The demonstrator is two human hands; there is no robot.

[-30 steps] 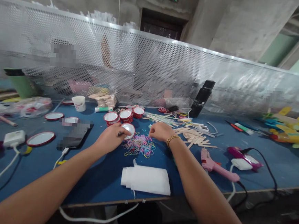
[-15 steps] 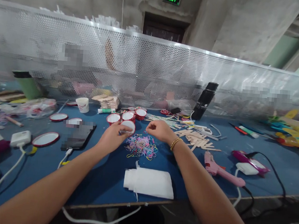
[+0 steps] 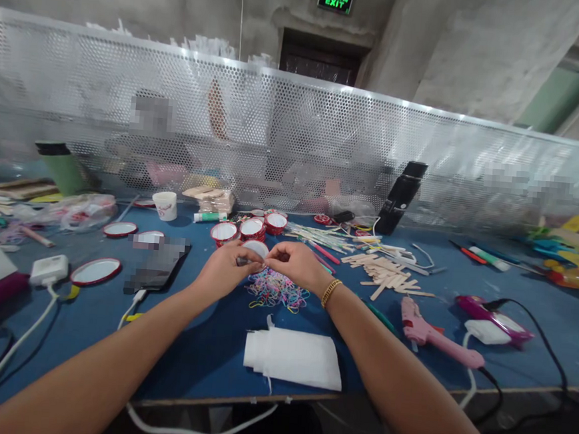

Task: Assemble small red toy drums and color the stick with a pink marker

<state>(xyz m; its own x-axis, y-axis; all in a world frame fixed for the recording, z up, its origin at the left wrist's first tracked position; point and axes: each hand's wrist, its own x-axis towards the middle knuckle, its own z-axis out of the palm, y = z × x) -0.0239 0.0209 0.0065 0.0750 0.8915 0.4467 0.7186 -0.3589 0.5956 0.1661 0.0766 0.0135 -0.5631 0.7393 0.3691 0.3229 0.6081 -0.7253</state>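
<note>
Both hands meet over the middle of the blue worktop [image 3: 199,344], fingertip to fingertip. The left hand [image 3: 228,270] is curled shut, thumb and forefinger pinched on a small dark piece [image 3: 238,261]; what that piece is cannot be made out. The right hand [image 3: 293,265], with a gold bracelet [image 3: 330,292] at its wrist, is closed to a fine pinch right against the left fingertips. Whatever it grips is too small to see.

The work in hand looks like fine fitting at that pinch. As a judgement, it calls for steady fingertips and a close hold rather than reach.

A heap of coloured rubber bands [image 3: 276,293] lies on the worktop directly under and just on the near side of the hands. A white round lid [image 3: 257,247] shows just beyond the left fingertips; whether it is held or resting there cannot be told. More red-rimmed lids [image 3: 252,228] stand farther toward the far edge.

A white cloth pouch [image 3: 293,359] lies near the front edge, between the forearms. Wooden sticks [image 3: 383,270] are scattered to the right, with a pink glue gun [image 3: 428,329] nearer the front edge. A phone [image 3: 158,267] lies to the left.
</note>
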